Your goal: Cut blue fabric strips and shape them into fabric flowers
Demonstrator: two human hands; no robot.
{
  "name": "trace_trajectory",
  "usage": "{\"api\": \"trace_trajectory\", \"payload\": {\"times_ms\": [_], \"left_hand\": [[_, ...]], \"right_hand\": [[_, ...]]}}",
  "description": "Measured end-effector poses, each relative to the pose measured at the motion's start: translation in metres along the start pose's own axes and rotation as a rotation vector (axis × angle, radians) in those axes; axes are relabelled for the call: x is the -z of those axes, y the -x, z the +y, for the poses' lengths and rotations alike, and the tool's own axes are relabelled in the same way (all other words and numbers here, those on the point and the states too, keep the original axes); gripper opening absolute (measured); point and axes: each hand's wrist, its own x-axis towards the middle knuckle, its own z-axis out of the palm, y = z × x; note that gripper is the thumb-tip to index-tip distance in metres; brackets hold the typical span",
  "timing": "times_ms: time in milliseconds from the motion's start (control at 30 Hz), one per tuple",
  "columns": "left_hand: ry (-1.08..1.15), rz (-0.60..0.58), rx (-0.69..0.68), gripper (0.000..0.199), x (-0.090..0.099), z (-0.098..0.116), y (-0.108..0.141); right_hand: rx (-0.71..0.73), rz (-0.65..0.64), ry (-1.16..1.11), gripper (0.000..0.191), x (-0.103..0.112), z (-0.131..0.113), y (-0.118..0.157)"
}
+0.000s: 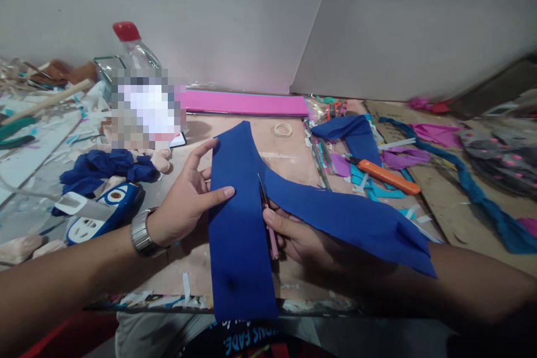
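A long piece of blue fabric (pixel 239 246) hangs upright over the front of the table, split lengthwise from below. Its cut strip (pixel 335 215) drapes to the right across my right wrist. My left hand (pixel 188 196) pinches the fabric's left edge, thumb in front and fingers partly behind it. In my right hand (pixel 293 232) is a small pair of scissors with pink handles (pixel 272 238). Their blades (pixel 262 185) point up into the fork of the cut. The far parts of the right fingers are hidden behind the strip.
An orange utility knife (pixel 388 177) lies on the right among fabric scraps. Left stand a blue-and-white corded tool (pixel 104 212), a blue fabric bundle (pixel 109 170) and a red-capped bottle (pixel 136 47). A pink strip (pixel 247 104) and a rubber-band-like ring (pixel 282 130) lie farther back.
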Motion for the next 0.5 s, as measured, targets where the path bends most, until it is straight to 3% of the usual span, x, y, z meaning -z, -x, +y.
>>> {"api": "trace_trajectory", "payload": {"times_ms": [167, 500], "left_hand": [[-0.211, 0.008, -0.133, 0.062, 0.008, 0.001, 0.004], [-0.311, -0.058, -0.157, 0.065, 0.004, 0.000, 0.013]], "right_hand": [[-0.020, 0.034, -0.207, 0.038, -0.013, -0.001, -0.004], [-0.101, 0.030, -0.167, 0.051, -0.015, -0.005, -0.005]]}}
